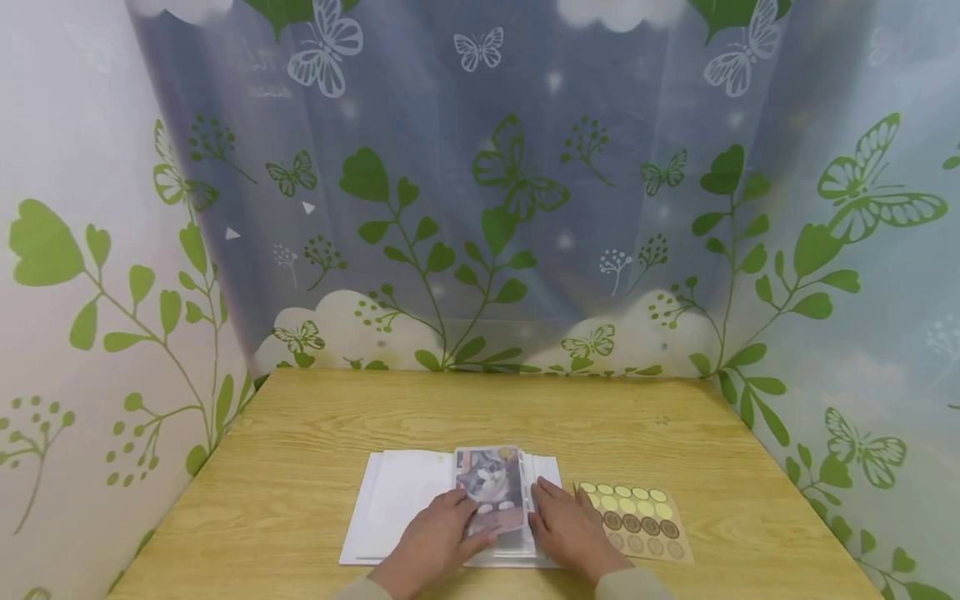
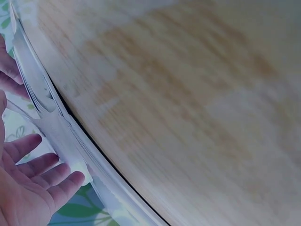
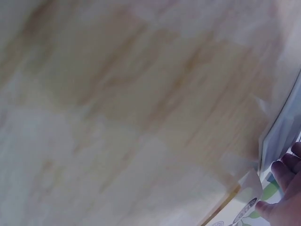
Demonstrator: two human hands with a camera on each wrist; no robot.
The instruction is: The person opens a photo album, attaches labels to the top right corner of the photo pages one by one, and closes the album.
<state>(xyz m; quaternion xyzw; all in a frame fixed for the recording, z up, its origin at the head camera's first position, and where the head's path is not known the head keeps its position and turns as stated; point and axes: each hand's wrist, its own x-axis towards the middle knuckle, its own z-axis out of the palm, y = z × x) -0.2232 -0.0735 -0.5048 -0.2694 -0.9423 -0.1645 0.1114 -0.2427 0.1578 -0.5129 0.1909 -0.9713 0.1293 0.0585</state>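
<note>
On the table lies an open white album (image 1: 412,492), its left page blank white. A cat photo (image 1: 491,475) in a clear sleeve lies over its middle, with a small round gold sticker (image 1: 506,453) near the top right corner. My left hand (image 1: 435,537) rests on the photo's lower left, fingers forward and thumb across its bottom edge. In the left wrist view the fingers of that left hand (image 2: 35,183) are loosely extended beside the album pages (image 2: 70,141). At the album's right side, my right hand (image 1: 566,525) touches the page edge with relaxed fingers.
To the right of the album, partly under the right hand, lies a sheet of round stickers (image 1: 637,521) in yellow, brown and tan rows. The wooden table (image 1: 480,408) is bordered by a printed curtain (image 1: 480,250) at the back and sides.
</note>
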